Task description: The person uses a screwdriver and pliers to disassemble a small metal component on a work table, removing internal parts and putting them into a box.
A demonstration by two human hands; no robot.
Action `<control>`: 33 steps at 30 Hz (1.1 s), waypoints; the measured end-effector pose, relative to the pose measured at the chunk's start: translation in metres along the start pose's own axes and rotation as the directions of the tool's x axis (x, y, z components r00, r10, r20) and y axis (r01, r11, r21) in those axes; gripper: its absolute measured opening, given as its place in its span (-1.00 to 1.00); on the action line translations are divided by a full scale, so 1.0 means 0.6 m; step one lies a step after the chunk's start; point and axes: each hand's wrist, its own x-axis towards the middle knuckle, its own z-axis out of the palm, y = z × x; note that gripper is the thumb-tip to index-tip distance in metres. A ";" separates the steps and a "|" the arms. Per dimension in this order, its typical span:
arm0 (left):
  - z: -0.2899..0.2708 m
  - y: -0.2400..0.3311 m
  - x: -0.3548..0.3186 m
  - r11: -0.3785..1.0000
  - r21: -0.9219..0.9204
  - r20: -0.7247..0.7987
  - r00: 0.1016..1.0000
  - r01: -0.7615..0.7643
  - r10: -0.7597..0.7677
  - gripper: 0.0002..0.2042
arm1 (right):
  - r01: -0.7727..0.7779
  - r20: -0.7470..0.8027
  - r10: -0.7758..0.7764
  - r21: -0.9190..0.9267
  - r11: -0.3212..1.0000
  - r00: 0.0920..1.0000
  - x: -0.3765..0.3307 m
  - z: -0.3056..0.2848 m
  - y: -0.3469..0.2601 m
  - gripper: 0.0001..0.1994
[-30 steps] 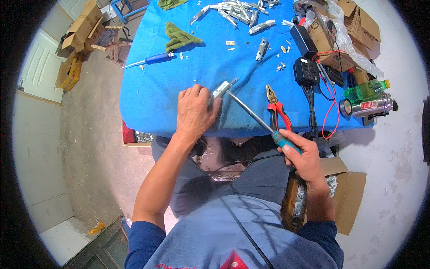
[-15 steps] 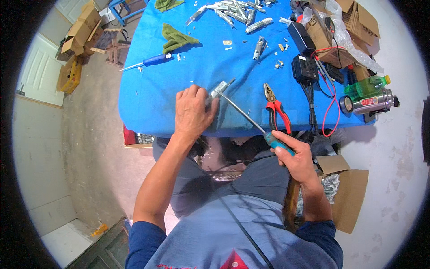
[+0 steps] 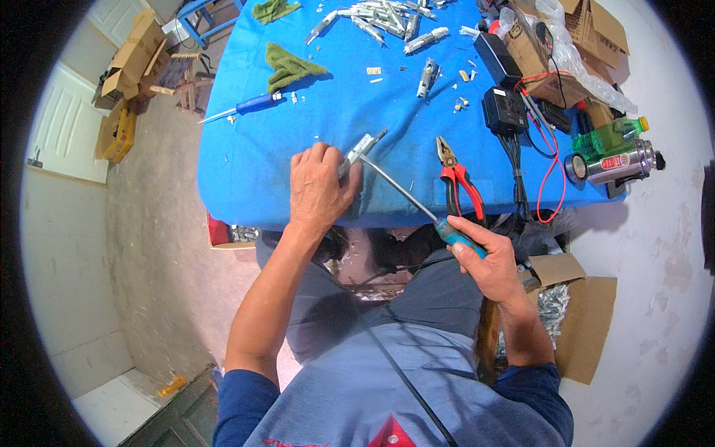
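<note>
My left hand [image 3: 319, 185] lies at the near side of the blue-covered table [image 3: 261, 160], fingers closed around a slim grey device part [image 3: 360, 149] with a dark end. In my right hand [image 3: 488, 257] is a screwdriver [image 3: 406, 195] with a long metal shaft and a teal handle. The shaft slants up and left, and its tip touches the side of the grey part just beyond my left thumb. Pliers [image 3: 458, 175] with red and black handles lie right of the shaft, jaws pointing away from me. My left fingers hide the part's lower end.
A blue-handled screwdriver [image 3: 253, 103] and a green cloth [image 3: 289, 67] lie at left. Similar grey parts [image 3: 383, 21] are heaped at the far side; one [image 3: 427, 78] sits nearer. Black adapters [image 3: 505, 110], a green bottle [image 3: 611, 140] and a steel flask [image 3: 614, 165] line the right side.
The screwdriver tip has slid slightly along the grey part toward my left thumb, and my right hand has shifted a little left. Both grips stay the same.
</note>
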 end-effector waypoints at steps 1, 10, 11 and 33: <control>0.000 0.000 0.000 1.000 -0.001 0.002 1.000 0.004 -0.004 -0.76 | 0.008 -0.001 -0.008 -0.009 1.000 1.000 0.000 0.000 0.000 -0.61; 0.001 0.001 0.000 1.000 0.004 -0.013 1.000 -0.007 0.007 -0.76 | 0.030 -0.013 -0.031 -0.075 0.997 0.999 0.001 -0.002 -0.002 -0.60; 0.001 0.002 0.000 1.000 0.003 -0.014 1.000 -0.008 0.008 -0.77 | 0.032 -0.014 -0.033 -0.067 0.997 0.999 0.001 -0.002 0.000 -0.59; -0.001 0.004 0.001 1.000 0.027 0.002 1.000 -0.004 0.004 -0.78 | 0.011 -0.016 -0.011 -0.024 1.000 1.000 0.002 -0.001 0.004 -0.59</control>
